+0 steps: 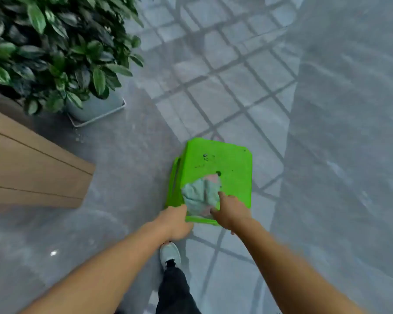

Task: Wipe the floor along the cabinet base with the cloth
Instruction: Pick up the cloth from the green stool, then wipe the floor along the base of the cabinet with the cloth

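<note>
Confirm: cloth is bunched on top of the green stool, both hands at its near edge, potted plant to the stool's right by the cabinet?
One thing is off. The head view shows the potted plant to the left of the green stool, beside the cabinet, not to its right. The rest stands: the cloth is bunched on top, with the left hand and right hand at the near edge.

Cloth (200,196): pale green with pink patches, crumpled, lying on the near part of a bright green stool (227,164) seat.
</note>
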Demonstrator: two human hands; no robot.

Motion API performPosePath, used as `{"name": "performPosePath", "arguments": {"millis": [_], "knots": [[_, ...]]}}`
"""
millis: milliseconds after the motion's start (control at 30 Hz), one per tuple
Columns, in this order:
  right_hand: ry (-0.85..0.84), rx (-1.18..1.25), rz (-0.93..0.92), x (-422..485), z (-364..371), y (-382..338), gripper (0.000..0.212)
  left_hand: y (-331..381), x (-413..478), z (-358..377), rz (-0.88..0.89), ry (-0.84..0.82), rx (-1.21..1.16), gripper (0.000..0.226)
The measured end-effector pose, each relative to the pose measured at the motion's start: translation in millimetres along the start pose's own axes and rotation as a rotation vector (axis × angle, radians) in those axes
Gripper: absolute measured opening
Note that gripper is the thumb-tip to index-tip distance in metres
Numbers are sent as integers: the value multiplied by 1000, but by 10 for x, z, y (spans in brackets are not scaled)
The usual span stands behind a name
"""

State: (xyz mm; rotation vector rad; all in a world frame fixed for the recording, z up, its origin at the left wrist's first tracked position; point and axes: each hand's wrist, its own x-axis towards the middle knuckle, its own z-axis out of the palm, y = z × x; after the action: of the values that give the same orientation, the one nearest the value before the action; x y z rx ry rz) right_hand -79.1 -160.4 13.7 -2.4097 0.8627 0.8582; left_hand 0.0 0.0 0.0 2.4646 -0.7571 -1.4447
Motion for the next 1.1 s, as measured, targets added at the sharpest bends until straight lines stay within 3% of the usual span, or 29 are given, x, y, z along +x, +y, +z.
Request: {"name": "performPosePath", "arguments": {"millis": [133,267,367,467,567,667,900,1000,1100], "knots": [[179,291,87,711,353,122,67,-158,802,280,-52,272,-319,47],[332,568,239,1221,857,78,68,-278,1404,617,-106,496,-612,69],[524,519,190,1335,1231,-145,55,-449,1653,829,-39,684,-798,50],[617,460,40,1335,1428,-387,51,-709,1708,1045,88,668,-1081,26],[543,372,-309,1353,1523,-724,52,-1184,1684,1233,37,621,-1530,14],[361,314,-529,1551,1970,-1240,54,-1913,1750,1369,-125,644,-1762,15],[15,192,-602,2874,3566,-2562,40,-4037,2319,1613,-521,862,-1653,18],[-63,170,-621,3404,4115,-3023,33,-4766,2627,1732,-559,902,-1673,18],[-45,166,-661,3863,4573,-3422,42,-5379,2951,1778,-564,992,-1723,19]]}}
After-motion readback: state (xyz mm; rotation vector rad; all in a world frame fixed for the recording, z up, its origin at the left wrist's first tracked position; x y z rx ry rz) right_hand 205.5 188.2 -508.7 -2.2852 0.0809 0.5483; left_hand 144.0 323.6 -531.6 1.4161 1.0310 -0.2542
